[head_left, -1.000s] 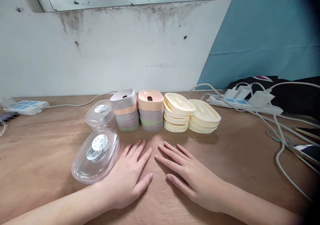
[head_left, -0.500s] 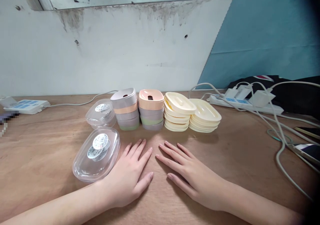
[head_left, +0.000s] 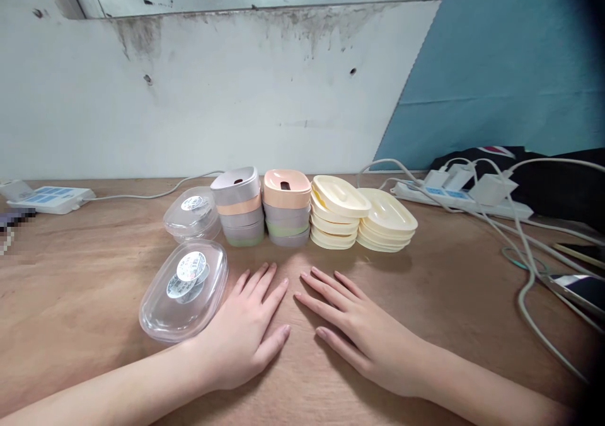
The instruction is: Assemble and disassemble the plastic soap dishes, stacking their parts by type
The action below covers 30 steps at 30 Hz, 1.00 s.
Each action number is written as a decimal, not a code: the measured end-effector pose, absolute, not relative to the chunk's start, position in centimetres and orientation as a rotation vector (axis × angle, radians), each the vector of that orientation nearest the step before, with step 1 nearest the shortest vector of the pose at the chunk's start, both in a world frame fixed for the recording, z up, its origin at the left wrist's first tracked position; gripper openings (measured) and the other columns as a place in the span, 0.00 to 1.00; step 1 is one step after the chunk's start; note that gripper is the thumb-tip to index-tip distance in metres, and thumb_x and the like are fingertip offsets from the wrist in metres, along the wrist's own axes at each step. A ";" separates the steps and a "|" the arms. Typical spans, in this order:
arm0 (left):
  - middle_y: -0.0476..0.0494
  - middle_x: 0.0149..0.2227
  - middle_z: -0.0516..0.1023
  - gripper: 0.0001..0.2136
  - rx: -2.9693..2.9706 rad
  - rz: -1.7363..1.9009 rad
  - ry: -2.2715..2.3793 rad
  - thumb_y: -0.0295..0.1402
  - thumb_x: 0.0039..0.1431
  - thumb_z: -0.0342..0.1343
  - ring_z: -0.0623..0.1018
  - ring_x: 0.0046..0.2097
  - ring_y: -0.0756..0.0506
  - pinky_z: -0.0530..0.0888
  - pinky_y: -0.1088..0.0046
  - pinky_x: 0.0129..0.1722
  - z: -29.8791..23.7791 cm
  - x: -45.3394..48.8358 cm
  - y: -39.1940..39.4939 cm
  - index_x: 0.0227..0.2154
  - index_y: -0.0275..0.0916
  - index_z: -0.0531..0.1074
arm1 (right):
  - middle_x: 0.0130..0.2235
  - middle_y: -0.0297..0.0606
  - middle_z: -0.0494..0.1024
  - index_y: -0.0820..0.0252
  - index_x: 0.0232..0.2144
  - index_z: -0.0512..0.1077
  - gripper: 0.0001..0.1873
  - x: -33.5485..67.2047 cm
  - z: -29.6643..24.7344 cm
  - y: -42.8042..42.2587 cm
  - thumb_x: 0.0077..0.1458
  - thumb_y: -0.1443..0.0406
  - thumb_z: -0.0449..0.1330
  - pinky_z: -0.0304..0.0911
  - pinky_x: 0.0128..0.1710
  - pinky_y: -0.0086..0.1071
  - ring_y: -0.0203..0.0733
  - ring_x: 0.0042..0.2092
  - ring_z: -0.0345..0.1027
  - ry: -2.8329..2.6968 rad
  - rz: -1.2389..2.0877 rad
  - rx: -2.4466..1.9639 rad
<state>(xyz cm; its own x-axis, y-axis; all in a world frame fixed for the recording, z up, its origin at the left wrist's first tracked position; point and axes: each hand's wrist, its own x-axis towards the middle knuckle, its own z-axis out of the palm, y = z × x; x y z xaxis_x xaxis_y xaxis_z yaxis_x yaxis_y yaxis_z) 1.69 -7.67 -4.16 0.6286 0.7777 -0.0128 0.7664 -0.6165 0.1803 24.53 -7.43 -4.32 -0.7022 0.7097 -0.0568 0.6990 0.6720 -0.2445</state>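
Note:
My left hand (head_left: 243,331) and my right hand (head_left: 357,328) lie flat, palms down, on the wooden table (head_left: 85,287), fingers stretched out and holding nothing. A clear plastic lid stack (head_left: 184,290) with round stickers sits right beside my left hand. A second clear stack (head_left: 193,213) stands behind it. Further back are two stacks of pastel boxes, one with a grey top (head_left: 239,205) and one with a peach top (head_left: 286,205). To their right are two stacks of cream oval trays (head_left: 335,218) (head_left: 386,219).
A white power strip (head_left: 460,196) with plugged chargers and trailing white cables (head_left: 529,268) takes up the right side, near a phone (head_left: 574,287) and dark cloth. Another white power strip (head_left: 47,198) lies far left. A stained white wall rises behind the table.

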 end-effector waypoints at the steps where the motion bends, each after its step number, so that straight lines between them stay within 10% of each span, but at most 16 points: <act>1: 0.34 0.64 0.44 0.27 2.681 0.090 1.282 0.43 0.63 0.39 0.46 0.64 0.37 0.54 0.50 0.59 -4.2 1.7 -7.7 0.61 0.36 0.49 | 0.65 0.36 0.43 0.51 0.62 0.49 0.26 24.5 -4.3 -7.4 0.63 0.57 0.39 0.40 0.60 0.55 0.48 0.65 0.33 -2.830 0.389 -1.193; 18: 0.36 0.64 0.48 0.25 2.700 0.174 1.295 0.43 0.63 0.40 0.51 0.64 0.37 0.56 0.51 0.59 -4.4 1.6 -7.7 0.61 0.39 0.51 | 0.64 0.42 0.50 0.54 0.60 0.54 0.25 24.6 -4.5 -7.6 0.62 0.58 0.43 0.44 0.59 0.54 0.52 0.64 0.40 -2.790 0.344 -1.097; 30: 0.35 0.64 0.46 0.25 2.689 0.125 1.308 0.43 0.63 0.40 0.49 0.64 0.37 0.55 0.49 0.59 -4.2 1.6 -7.8 0.61 0.39 0.51 | 0.53 0.55 0.62 0.65 0.42 0.68 0.18 32.1 -3.2 -1.0 0.56 0.57 0.50 0.53 0.52 0.56 0.62 0.58 0.51 -1.911 -0.512 -1.639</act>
